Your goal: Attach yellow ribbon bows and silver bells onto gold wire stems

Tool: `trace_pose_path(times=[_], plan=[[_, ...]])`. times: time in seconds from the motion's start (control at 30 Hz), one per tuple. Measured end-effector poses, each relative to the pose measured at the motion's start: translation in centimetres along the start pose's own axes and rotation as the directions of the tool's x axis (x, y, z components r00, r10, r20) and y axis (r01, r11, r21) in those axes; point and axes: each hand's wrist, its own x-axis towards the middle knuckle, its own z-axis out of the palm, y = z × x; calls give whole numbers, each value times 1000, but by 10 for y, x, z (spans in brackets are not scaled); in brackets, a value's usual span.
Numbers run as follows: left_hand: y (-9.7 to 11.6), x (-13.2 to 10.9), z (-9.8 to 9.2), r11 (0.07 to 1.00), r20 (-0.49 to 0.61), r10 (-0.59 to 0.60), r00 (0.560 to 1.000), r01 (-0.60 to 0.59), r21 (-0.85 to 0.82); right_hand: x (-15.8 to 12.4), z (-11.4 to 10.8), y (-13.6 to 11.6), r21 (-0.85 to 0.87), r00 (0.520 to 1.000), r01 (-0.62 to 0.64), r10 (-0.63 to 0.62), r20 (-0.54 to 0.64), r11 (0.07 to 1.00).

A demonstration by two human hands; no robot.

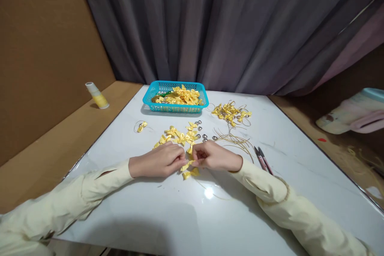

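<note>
My left hand (162,161) and my right hand (215,156) meet near the middle of the table, fingers pinched. Between their fingertips is a small yellow ribbon bow (187,165), gripped from both sides. A thin cord (214,197) trails on the table below my right hand; whether it joins the bow cannot be made out. Just under the held bow lies another yellow bow (191,173). More loose bows (180,139) are spread beyond my hands, with several small silver bells (205,136) to their right. My fingertips partly cover the held bow.
A blue basket (177,108) of yellow bows stands at the back. Bows with cords (229,112) are heaped at its right, and one corded bow (142,127) lies at left. Loose cords (237,141) and snips (263,161) lie on the right. A bottle (97,96) stands far left.
</note>
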Motion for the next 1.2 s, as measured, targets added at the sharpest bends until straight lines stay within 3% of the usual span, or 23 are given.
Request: trace_pose_path(times=[0.2,0.3,0.43,0.53,0.67,0.73,0.83,0.97,1.1,1.2], plan=[[-2,3,0,936,-11,-158,987,146,-320,-1,-2,4,-82,984,60,-73,-165,995],[-4,5,0,870,-70,-239,968,181,-459,-7,4,-5,-225,952,98,-157,-263,969],[-2,6,-1,765,-121,-304,945,167,-622,-15,22,-17,-449,949,72,-199,-244,891],[3,5,-4,679,-90,-303,949,149,-719,-16,32,-18,-480,939,101,-243,-244,871],[8,5,-9,560,-14,-341,940,191,-806,-12,29,-13,-299,943,181,-251,-217,937],[8,4,-11,547,-11,-382,924,217,-809,-10,23,-10,-163,947,216,-247,-206,963],[6,2,-15,619,-61,-363,930,191,-762,-7,16,-5,114,964,227,-207,-165,967],[3,-1,-18,674,-124,-253,960,83,-734,-4,11,0,478,986,168,-150,-76,862],[-2,-1,-14,733,-76,-148,986,58,-677,-4,7,0,565,994,101,-102,-29,819],[-4,0,-10,761,-18,-152,988,106,-640,-3,4,0,561,999,41,-51,1,827]])
